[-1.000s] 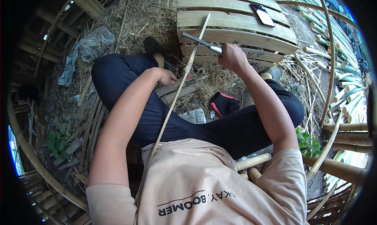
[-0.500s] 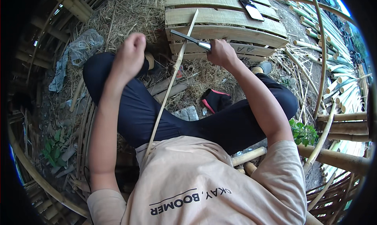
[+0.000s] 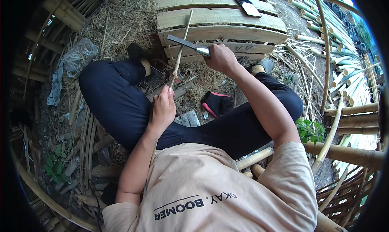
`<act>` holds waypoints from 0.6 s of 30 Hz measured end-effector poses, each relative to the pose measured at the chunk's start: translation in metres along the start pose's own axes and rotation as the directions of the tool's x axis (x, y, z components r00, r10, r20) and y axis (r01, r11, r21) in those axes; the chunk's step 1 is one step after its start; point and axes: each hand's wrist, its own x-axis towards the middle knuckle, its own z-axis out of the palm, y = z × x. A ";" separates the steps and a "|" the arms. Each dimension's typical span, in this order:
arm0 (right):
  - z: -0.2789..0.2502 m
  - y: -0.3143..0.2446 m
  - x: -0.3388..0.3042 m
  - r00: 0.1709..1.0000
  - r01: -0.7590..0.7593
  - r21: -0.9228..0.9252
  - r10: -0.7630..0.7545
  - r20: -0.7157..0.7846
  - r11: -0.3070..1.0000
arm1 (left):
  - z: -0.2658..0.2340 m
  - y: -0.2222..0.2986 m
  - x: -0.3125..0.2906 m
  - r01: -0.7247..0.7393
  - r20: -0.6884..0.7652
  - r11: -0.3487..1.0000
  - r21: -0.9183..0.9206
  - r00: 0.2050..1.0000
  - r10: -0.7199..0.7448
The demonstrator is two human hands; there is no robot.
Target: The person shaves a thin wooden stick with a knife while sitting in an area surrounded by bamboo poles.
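Note:
A thin pale bamboo strip (image 3: 178, 62) slants up from beside my waist to the front of a slatted wooden crate. My left hand (image 3: 163, 109) is closed around it above my lap, just below a knobbly node. In my right hand (image 3: 222, 58) is a knife (image 3: 184, 42) with a straight grey blade and a bright metal collar; my fingers wrap its handle. The blade lies across the strip's upper part, pointing left. I cannot tell whether its edge touches the strip. The strip's lower part passes under my left wrist and along my shirt.
Ahead stands the slatted crate (image 3: 219, 17), with a phone (image 3: 247, 6) on top. Between my legs lie a black and pink cloth item (image 3: 218, 104) and a stone block (image 3: 187, 119). Cut bamboo poles (image 3: 344, 66) are piled right. A plastic bag (image 3: 83, 55) lies left on the straw.
My left hand has come down and right from the air beside the strip and now grips it. The knife remains across the strip; the view has shifted slightly.

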 end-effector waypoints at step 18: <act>-0.017 0.016 0.021 0.999 -0.029 -0.094 0.026 -0.034 0.995 | -0.003 -0.006 -0.008 -0.035 -0.038 0.999 0.002 0.999 0.035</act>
